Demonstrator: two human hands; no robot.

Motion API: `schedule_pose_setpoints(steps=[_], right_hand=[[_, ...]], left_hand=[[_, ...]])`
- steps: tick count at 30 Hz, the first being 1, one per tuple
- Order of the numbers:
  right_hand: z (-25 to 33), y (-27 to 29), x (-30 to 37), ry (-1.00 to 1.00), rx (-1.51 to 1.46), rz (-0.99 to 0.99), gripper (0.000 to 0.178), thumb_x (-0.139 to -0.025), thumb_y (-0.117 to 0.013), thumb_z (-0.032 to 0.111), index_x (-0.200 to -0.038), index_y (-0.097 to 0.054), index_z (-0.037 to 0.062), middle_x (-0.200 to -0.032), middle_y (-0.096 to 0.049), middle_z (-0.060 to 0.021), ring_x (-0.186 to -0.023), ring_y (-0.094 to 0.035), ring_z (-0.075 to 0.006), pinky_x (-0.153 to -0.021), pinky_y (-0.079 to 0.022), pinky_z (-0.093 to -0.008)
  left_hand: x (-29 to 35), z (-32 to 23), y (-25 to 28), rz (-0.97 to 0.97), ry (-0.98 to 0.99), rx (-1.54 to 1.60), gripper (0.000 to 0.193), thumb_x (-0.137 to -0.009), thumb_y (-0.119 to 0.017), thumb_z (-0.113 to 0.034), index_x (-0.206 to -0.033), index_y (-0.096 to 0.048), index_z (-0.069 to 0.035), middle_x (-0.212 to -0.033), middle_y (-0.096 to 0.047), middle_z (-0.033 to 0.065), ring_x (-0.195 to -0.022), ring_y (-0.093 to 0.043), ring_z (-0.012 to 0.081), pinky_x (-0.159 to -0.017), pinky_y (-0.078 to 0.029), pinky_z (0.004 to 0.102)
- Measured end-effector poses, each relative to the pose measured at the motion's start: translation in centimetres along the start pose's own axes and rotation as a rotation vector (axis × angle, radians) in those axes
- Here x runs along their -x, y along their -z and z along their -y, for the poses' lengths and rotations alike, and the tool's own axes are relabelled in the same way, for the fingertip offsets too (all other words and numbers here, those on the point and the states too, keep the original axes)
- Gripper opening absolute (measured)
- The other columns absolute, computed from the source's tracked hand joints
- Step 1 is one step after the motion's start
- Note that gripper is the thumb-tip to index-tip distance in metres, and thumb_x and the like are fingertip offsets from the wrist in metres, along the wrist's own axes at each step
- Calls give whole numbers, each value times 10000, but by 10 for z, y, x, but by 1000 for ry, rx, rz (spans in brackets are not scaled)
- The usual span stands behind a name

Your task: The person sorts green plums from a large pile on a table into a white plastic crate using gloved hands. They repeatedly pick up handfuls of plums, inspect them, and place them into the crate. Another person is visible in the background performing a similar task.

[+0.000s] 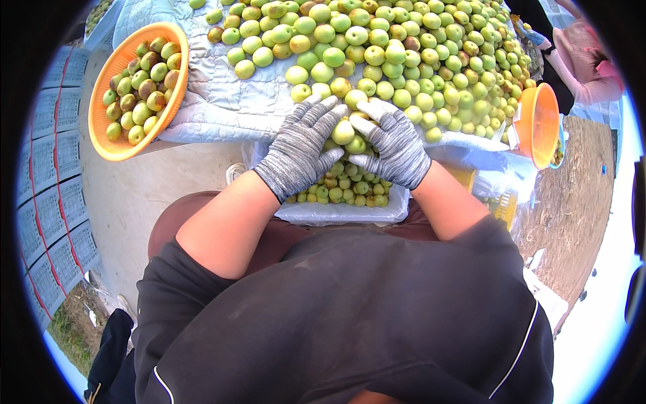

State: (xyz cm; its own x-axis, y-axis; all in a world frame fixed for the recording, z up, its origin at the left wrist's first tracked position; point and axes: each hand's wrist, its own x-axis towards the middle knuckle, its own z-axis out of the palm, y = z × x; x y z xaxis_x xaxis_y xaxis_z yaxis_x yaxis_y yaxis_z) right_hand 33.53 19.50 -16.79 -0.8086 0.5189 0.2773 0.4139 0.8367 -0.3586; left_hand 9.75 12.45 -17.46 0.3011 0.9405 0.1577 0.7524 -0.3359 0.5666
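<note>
Both my hands wear grey knitted gloves and meet at the front edge of a quilt-covered table. My left hand (303, 149) lies with its fingers stretched forward and its thumb pointing inward. My right hand (396, 145) faces it, fingers spread, whitish fingertips touching the fruit. Between them sit several green jujubes (342, 132), cupped loosely rather than gripped. Ahead spreads a big heap of jujubes (404, 50), some with brown patches. Just below my hands, a crate lined with clear plastic (316, 214) holds more jujubes (346, 188); my gloves hide part of it.
An orange basket (101, 128) of browner jujubes stands tilted at the left on the pale blue quilt (212, 101). At the right edge is another orange basket (538, 128). Stacked printed cartons (57, 168) line the far left. A person in pink (582, 64) is at upper right.
</note>
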Motion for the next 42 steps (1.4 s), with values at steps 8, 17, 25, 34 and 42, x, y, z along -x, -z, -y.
schedule_pose_setpoints(steps=[8,17,25,34,42], right_hand=[[-20,20,-82,29,-36,-107,406,-900,-716,377,-1180,-683,84,-1183,-672,-120,-1104,-633,-320,-971,-493,-459],[-30,-35,-254,-139,416,341,653,-892,-666,587,-1425,-608,215,-1521,-485,-131,-1358,-530,-302,-1088,-440,-503],[-12,8,-141,-32,177,275,564,-852,-708,531,-1283,-711,167,-1491,-498,-173,-1336,-490,-392,-1108,-377,-544],[-22,-3,-46,-21,226,-7,577,-858,-719,502,-1338,-636,192,-1493,-489,-123,-1371,-450,-383,-1115,-364,-578],[-83,35,-149,-222,-4,-155,453,-987,-595,379,-1309,-654,65,-1301,-663,-157,-1250,-600,-309,-1097,-438,-444]], left_hand=[[-5,18,33,-67,182,304,530,-887,-752,-180,-1376,-589,-59,-1234,-658,204,-1170,-641,359,-1011,-509,441],[-39,144,47,-558,711,559,647,-927,-742,-284,-1450,-497,9,-1371,-587,240,-1315,-556,334,-1116,-434,405],[-36,67,45,-192,534,381,686,-895,-748,-315,-1454,-485,-15,-1400,-560,241,-1262,-588,374,-1088,-466,445],[-28,48,23,-115,303,62,743,-896,-725,-319,-1501,-431,-1,-1489,-464,265,-1389,-456,413,-1179,-372,485],[-30,68,13,-352,347,203,565,-903,-715,-211,-1398,-535,-8,-1365,-577,234,-1262,-563,385,-1131,-417,468]])
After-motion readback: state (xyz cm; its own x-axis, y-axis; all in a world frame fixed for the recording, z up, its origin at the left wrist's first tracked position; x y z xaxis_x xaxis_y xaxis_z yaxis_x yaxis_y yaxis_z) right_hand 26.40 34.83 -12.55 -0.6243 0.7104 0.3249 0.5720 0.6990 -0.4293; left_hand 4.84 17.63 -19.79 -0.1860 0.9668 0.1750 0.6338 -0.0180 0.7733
